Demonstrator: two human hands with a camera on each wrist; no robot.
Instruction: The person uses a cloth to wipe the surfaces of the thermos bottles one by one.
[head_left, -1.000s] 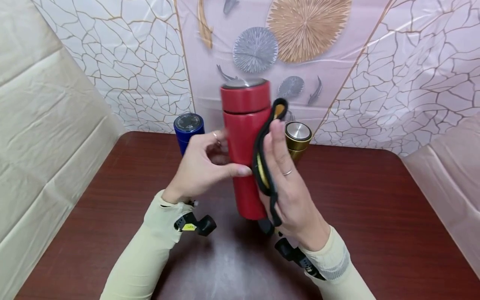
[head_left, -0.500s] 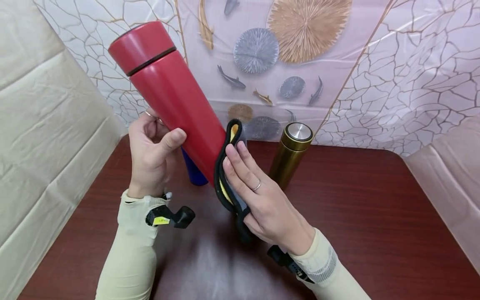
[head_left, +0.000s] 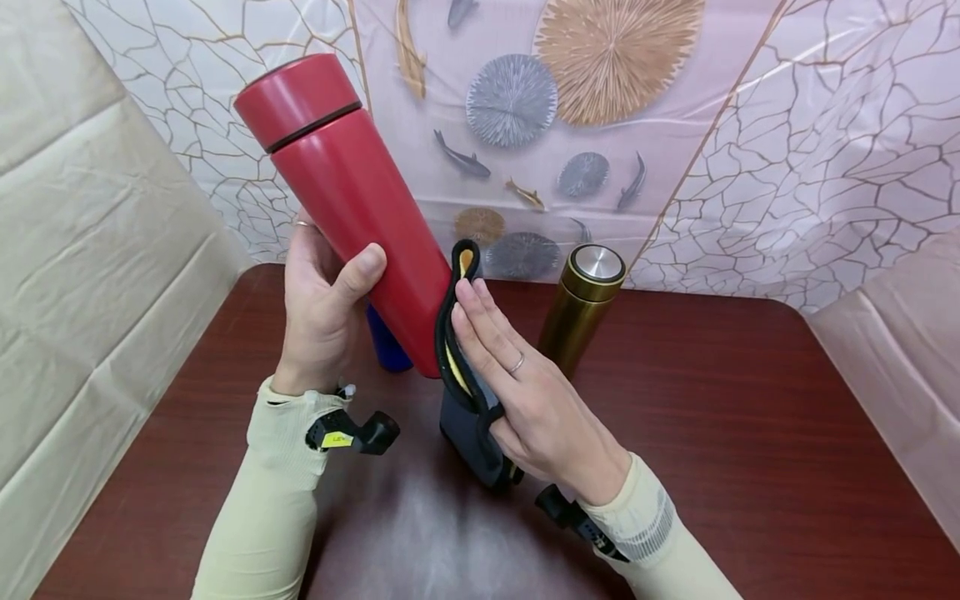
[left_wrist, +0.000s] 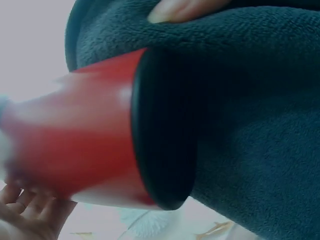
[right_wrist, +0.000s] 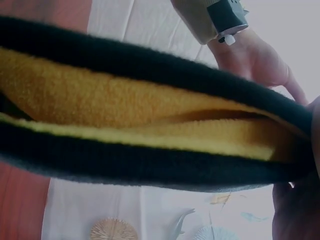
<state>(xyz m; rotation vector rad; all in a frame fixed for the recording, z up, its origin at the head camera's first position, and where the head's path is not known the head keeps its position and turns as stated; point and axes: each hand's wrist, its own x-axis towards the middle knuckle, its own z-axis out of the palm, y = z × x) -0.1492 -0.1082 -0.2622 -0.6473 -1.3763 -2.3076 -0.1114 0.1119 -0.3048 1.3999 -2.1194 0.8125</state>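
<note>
My left hand (head_left: 318,304) grips a red thermos bottle (head_left: 367,208) around its body, thumb across the front. The bottle leans with its lid to the upper left and its dark base (left_wrist: 165,130) facing the cloth. In my right hand (head_left: 536,396) is a folded microfibre cloth (head_left: 468,425), grey-blue outside, yellow inside (right_wrist: 125,107), with black edging. The fingers lie straight along the cloth; the thumb is mostly hidden. Cloth and lower bottle side meet in the head view, though firm contact cannot be told.
On the dark red-brown table (head_left: 712,433), a gold thermos bottle (head_left: 581,308) stands at the back, right of centre. A blue bottle (head_left: 388,340) is mostly hidden behind the red one. A patterned sheet (head_left: 517,192) hangs behind the table.
The red bottle went from near upright to leaning left as my left hand moved left. The cloth moved left and lower on it. Over the last half second, the bottle shifted slightly right.
</note>
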